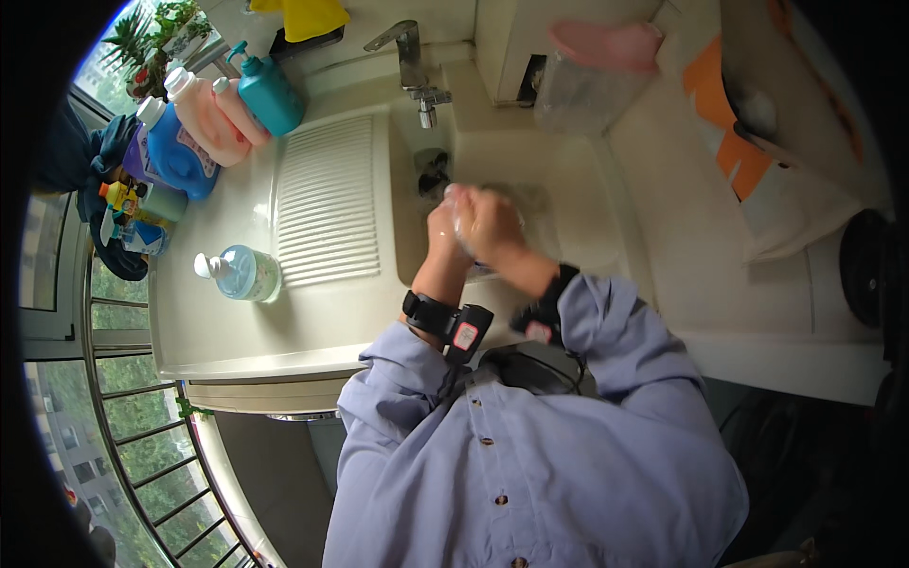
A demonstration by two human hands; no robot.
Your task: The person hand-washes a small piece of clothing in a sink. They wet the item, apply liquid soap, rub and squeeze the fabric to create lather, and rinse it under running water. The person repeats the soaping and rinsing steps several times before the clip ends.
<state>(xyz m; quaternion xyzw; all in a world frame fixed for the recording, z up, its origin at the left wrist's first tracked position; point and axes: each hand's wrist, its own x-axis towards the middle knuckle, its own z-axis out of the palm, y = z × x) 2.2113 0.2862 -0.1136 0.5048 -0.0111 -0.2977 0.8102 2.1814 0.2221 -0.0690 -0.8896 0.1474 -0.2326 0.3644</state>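
Observation:
My left hand [445, 224] and my right hand [490, 220] are pressed together over the basin of a pale laundry sink [582, 192]. Both look wet, with some whitish lather or water on them. The right hand lies partly over the left, and blur hides whether anything is between them. Above them stands a chrome faucet [410, 57] whose spout end shows no clear stream. Something dark lies in the basin by the drain [432, 170]. Black straps with small devices circle both wrists.
Left of the basin is a ribbed washboard [330, 206], with a clear pump bottle [248, 273] beside it. A teal pump bottle [271, 96], a blue detergent jug [181, 153] and several other bottles line the back left. A plastic container with a pink top [603, 46] stands at the back right.

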